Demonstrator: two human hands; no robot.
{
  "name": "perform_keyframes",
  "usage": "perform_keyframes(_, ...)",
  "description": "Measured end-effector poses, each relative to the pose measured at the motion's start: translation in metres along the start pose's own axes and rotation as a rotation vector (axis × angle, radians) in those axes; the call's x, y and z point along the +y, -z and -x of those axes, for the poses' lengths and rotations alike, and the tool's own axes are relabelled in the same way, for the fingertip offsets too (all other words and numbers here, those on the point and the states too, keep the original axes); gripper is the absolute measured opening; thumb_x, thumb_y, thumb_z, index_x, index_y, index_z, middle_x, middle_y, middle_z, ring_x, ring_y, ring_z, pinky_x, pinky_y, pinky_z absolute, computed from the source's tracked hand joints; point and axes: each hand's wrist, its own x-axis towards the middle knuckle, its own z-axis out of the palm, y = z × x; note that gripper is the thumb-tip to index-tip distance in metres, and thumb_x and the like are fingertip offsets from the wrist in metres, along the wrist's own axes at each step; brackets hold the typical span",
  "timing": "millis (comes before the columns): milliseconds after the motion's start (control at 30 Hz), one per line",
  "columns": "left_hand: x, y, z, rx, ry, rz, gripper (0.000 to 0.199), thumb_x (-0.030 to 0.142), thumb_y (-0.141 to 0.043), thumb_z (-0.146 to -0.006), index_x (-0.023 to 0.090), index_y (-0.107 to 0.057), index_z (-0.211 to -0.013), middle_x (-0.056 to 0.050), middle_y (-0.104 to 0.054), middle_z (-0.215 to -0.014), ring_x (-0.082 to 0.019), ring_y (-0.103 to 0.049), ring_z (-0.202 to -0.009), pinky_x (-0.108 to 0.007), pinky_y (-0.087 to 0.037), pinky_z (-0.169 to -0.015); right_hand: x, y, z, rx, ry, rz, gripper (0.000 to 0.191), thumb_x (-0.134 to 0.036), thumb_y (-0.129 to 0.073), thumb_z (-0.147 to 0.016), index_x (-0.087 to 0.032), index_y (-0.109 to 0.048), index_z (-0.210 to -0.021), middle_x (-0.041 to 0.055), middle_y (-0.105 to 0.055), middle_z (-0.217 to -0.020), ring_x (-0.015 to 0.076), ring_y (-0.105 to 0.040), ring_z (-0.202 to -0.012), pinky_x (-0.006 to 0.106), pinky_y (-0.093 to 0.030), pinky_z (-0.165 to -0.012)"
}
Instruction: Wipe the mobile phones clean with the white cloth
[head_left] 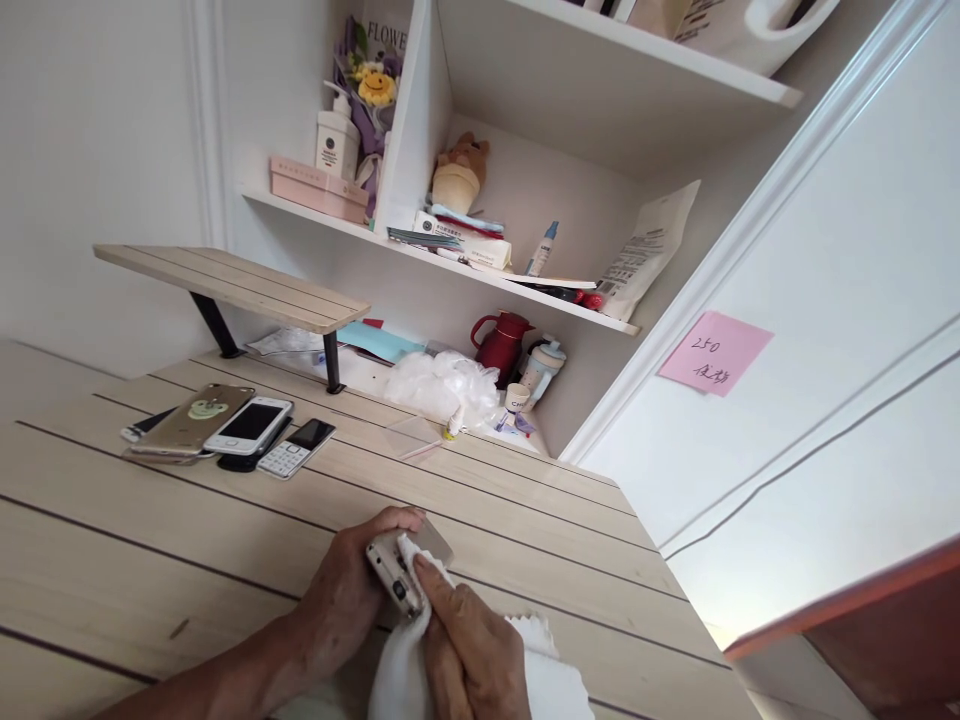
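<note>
My left hand [349, 580] is closed around a small gold-coloured phone [394, 570], tilted over the table, with its camera end facing me. In my right hand [472, 640] is a white cloth [405, 670] with a scalloped edge. The right index finger presses the cloth against the phone, covering part of it. More of the cloth hangs below and to the right of that hand. Back left on the table lie several other phones: a gold one [196, 415] with a frog sticker, a white one [251, 424] and a white keypad phone [297, 448].
A raised wooden shelf [232, 285] on black legs stands at the back left. Behind the slatted table [202, 540] are a plastic bag [442, 385], a red jug [504, 345] and a light bottle [541, 370]. A pink note [716, 352] is stuck on the right.
</note>
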Motion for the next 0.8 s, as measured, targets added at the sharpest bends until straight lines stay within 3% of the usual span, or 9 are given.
perform_keyframes(100,0.007,-0.001,0.000,0.010,-0.013,0.032,0.023,0.011,-0.074,-0.069,0.021,-0.078,-0.090,-0.006,-0.080,-0.108,-0.026,-0.072,-0.107,-0.029,-0.054,-0.095,-0.002,-0.002,0.003,-0.013,0.014,-0.016,0.035,-0.031,-0.046,-0.107,-0.034,-0.067,-0.135,-0.0026,-0.056,-0.066,0.0112,-0.060,-0.053,0.017,-0.052,-0.052)
perform_keyframes(267,0.012,-0.001,0.000,0.020,0.003,0.064,0.023,0.015,-0.072,-0.074,0.022,-0.079,-0.095,-0.007,-0.078,-0.115,-0.026,-0.071,-0.109,-0.029,-0.053,-0.095,0.009,0.010,-0.008,-0.014,-0.028,0.052,0.037,-0.030,-0.046,-0.105,-0.022,-0.069,-0.132,0.0064,-0.073,-0.086,0.0157,-0.072,-0.073,0.023,-0.061,-0.073)
perform_keyframes(367,0.008,-0.001,0.001,-0.027,0.034,0.068,0.020,0.019,-0.071,-0.079,0.022,-0.077,-0.097,-0.005,-0.079,-0.109,-0.023,-0.073,-0.098,-0.026,-0.055,-0.086,0.010,0.013,-0.012,-0.037,-0.034,0.105,0.037,-0.029,-0.046,-0.104,-0.022,-0.070,-0.132,0.0065,-0.076,-0.086,0.0162,-0.075,-0.075,0.022,-0.061,-0.071)
perform_keyframes(500,0.000,-0.001,0.003,-0.054,0.103,0.035,0.017,0.020,-0.069,-0.082,0.022,-0.074,-0.098,-0.004,-0.079,-0.110,-0.021,-0.074,-0.093,-0.023,-0.055,-0.076,-0.001,0.001,-0.005,0.060,0.015,0.050,0.036,-0.033,-0.047,-0.104,-0.026,-0.070,-0.132,0.0057,-0.076,-0.086,0.0160,-0.074,-0.074,0.022,-0.061,-0.073)
perform_keyframes(633,0.003,-0.002,0.003,-0.034,0.054,0.009,0.017,0.016,-0.072,-0.077,0.022,-0.074,-0.093,-0.004,-0.079,-0.113,-0.023,-0.073,-0.101,-0.023,-0.055,-0.082,-0.003,-0.003,-0.001,0.033,0.013,-0.001,0.035,-0.031,-0.050,-0.104,-0.027,-0.069,-0.133,0.0039,-0.073,-0.082,0.0147,-0.071,-0.068,0.021,-0.060,-0.068)
perform_keyframes(800,0.013,0.001,0.001,-0.056,0.036,0.037,0.022,0.021,-0.072,-0.078,0.022,-0.075,-0.100,-0.005,-0.078,-0.109,-0.022,-0.072,-0.098,-0.025,-0.054,-0.086,0.013,0.012,-0.009,-0.024,-0.085,0.091,0.037,-0.028,-0.047,-0.104,-0.021,-0.070,-0.132,0.0078,-0.077,-0.094,0.0175,-0.076,-0.082,0.024,-0.061,-0.077)
